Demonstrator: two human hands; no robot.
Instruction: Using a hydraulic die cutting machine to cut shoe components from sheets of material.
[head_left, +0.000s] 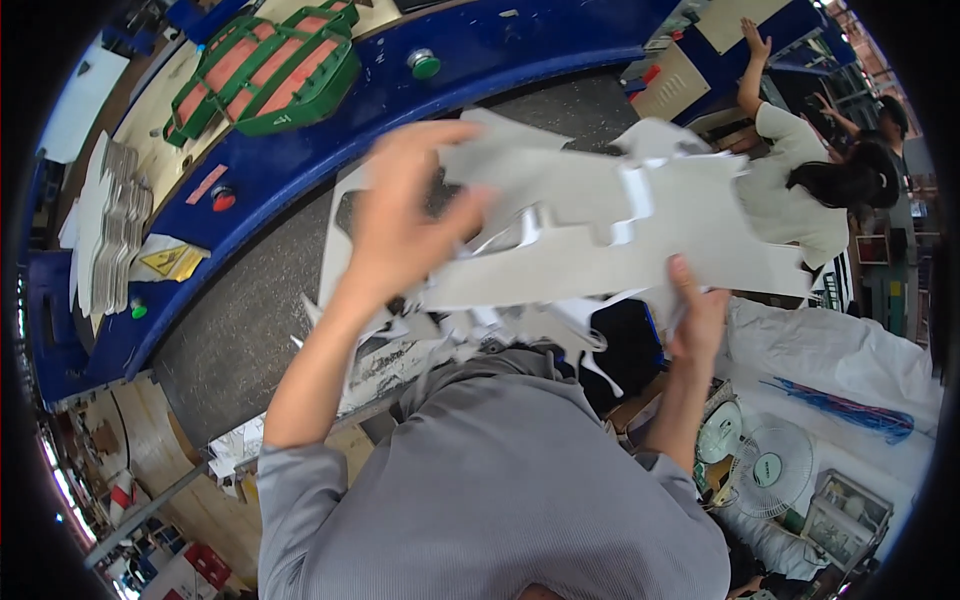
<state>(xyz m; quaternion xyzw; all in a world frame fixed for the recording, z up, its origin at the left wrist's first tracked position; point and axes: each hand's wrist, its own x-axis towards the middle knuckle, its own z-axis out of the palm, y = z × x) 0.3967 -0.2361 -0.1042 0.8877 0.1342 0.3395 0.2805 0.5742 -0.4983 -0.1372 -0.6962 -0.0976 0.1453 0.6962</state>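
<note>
I hold the grey die-cut cardboard sheet (590,235) up over the blue-edged desk (300,160), left hand (400,225) gripping it, right hand (695,310) pinching its edge; loose scraps (480,330) hang beneath, seemingly half stripped.

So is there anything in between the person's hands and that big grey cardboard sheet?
No. Both the left hand and the right hand already grip the cut-out cardboard sheet directly; nothing sits between.

Cardboard sheet (590,225) held above the conveyor (260,330); crate (270,70) behind-left, fans (765,465) seemingly lower right.
</note>
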